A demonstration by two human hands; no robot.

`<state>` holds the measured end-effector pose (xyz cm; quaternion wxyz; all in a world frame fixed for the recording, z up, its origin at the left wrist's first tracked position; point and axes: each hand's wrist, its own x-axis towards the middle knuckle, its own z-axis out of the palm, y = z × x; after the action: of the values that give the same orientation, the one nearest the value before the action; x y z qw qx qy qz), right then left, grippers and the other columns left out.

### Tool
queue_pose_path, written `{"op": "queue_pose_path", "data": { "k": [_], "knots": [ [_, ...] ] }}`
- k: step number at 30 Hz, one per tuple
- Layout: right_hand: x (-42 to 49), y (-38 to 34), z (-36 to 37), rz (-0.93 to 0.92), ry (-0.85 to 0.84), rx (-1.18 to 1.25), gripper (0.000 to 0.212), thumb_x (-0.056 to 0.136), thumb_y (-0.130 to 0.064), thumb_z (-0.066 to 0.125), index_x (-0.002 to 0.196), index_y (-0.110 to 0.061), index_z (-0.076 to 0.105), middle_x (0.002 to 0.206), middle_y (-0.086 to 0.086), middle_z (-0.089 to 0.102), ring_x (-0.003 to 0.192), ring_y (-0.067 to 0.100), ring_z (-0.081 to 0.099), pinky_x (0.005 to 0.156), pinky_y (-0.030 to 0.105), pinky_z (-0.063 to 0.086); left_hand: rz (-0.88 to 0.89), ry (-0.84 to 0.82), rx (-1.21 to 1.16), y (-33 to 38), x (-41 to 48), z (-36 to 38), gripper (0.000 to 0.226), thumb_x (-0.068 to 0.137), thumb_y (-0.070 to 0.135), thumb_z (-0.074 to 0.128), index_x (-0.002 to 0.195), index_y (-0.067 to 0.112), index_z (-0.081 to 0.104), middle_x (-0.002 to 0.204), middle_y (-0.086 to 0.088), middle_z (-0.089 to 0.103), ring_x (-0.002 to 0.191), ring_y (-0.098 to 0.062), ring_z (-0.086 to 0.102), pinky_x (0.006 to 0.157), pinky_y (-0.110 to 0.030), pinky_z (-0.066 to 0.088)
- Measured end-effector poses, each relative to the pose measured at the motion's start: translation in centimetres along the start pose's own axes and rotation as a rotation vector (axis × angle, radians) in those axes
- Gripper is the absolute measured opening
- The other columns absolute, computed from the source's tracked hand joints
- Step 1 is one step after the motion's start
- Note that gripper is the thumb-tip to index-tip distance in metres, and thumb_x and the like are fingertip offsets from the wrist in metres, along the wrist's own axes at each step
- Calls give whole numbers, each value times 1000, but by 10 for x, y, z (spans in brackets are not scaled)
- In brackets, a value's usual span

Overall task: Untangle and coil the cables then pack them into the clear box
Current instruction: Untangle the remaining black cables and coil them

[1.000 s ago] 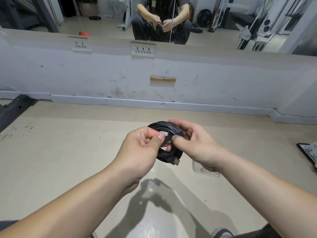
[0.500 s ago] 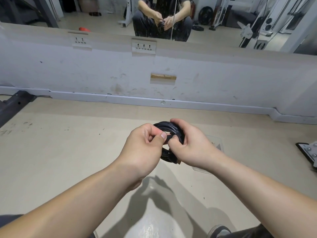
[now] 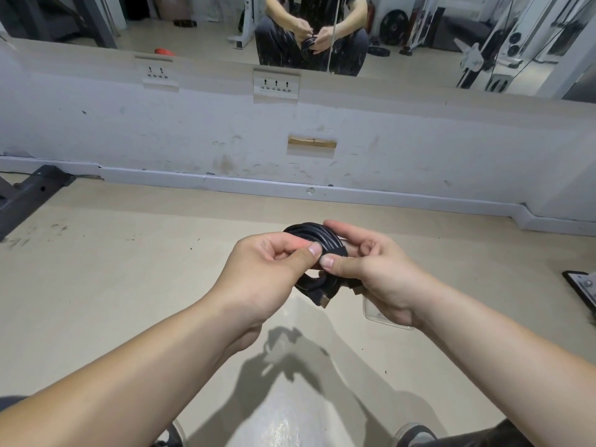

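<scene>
Nearest the camera, below the black cable coil [image 3: 317,238], shoe tips [image 3: 416,433] frame a pale floor [image 3: 129,285] where the arms cast a shadow. On either side of the coil, both hands hold it up in the air. The left hand [image 3: 271,269] curls round its left edge, thumb pinched against forefinger. The right hand [image 3: 377,272] cups the right edge with its thumb pressed on the windings — apparently to stop the loops springing open while a loose end is secured. One plug [image 3: 322,300] hangs from the underside of the coil. On the floor beneath the coil and slightly to its right lies the clear box [image 3: 375,314], mostly hidden by the right wrist; its closeness suggests packing comes next. Beyond the coil, a scuffed white wall [image 3: 193,130] carries socket plates [image 3: 276,85], and a mirror [image 3: 193,21] above them reflects the same two-handed hold.
</scene>
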<state>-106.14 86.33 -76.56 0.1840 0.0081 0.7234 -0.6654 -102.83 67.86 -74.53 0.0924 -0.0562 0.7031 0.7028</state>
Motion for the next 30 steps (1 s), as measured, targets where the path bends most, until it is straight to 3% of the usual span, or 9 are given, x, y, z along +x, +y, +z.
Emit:
{"op": "queue_pose_path", "data": {
  "k": [4, 8, 11, 14, 18, 21, 24, 26, 30],
  "knots": [
    [-2, 2, 9, -26, 91, -43, 77, 86, 6, 75, 153, -13, 42, 102, -5, 80, 73, 2, 71, 53, 10, 43, -38, -28, -35, 1, -3, 3, 26, 99, 32, 65, 88, 15, 82, 93, -2, 82, 102, -24, 73, 103, -36, 48],
    [-3, 7, 11, -72, 127, -106, 80, 91, 7, 70, 158, -8, 31, 93, -3, 77, 56, 8, 68, 45, 13, 43, -75, 0, -100, -3, -5, 6, 24, 102, 19, 57, 99, 19, 80, 98, -3, 82, 104, -18, 74, 99, -31, 50],
    [-2, 8, 9, -68, 128, -91, 79, 93, 7, 67, 159, -8, 26, 103, -7, 75, 72, 1, 73, 58, 12, 51, -77, -49, -200, -2, -4, 3, 26, 92, 25, 64, 117, 22, 71, 103, -5, 81, 108, -15, 74, 105, -35, 47],
    [-2, 5, 6, -75, 128, -86, 80, 94, 6, 67, 160, -11, 27, 122, -6, 70, 97, -5, 70, 85, 13, 55, -79, -61, -291, -6, -5, 3, 42, 74, 31, 64, 113, 18, 74, 109, -6, 80, 111, -14, 73, 109, -35, 45],
    [0, 0, 6, -96, 112, -82, 74, 92, 10, 67, 156, -12, 39, 112, -5, 75, 91, -6, 70, 73, 10, 51, -79, -45, -324, -10, -5, 6, 26, 93, 19, 60, 114, 17, 76, 113, -4, 79, 115, -12, 71, 114, -37, 42],
    [-1, -3, 9, -105, 75, -72, 77, 92, 9, 68, 158, -10, 33, 111, -5, 74, 85, -8, 69, 63, 7, 47, -89, -41, -295, -11, -4, 5, 32, 103, 10, 48, 118, 17, 74, 113, -3, 80, 115, -10, 71, 116, -37, 42],
    [-2, 0, 5, -120, 17, -63, 96, 85, 9, 75, 161, -11, 21, 110, -5, 77, 90, 9, 74, 72, 21, 56, -88, -63, -274, -10, -5, 3, 34, 104, 9, 46, 120, 19, 74, 114, -1, 79, 116, -7, 70, 115, -35, 41],
    [-4, 0, 5, -117, 33, -84, 107, 80, -4, 84, 163, -14, 17, 119, -5, 75, 98, 14, 74, 81, 30, 58, -87, -76, -281, -10, -5, 3, 35, 103, 9, 46, 121, 19, 74, 116, -1, 79, 117, -7, 70, 115, -34, 41],
    [-1, 3, 12, -153, 104, -136, 84, 96, -26, 71, 162, -17, 20, 141, -10, 63, 127, 1, 59, 104, 17, 47, -94, -85, -280, -8, -5, 3, 34, 103, 10, 46, 125, 18, 71, 116, -1, 79, 119, -7, 69, 118, -36, 38]
  ]
}}
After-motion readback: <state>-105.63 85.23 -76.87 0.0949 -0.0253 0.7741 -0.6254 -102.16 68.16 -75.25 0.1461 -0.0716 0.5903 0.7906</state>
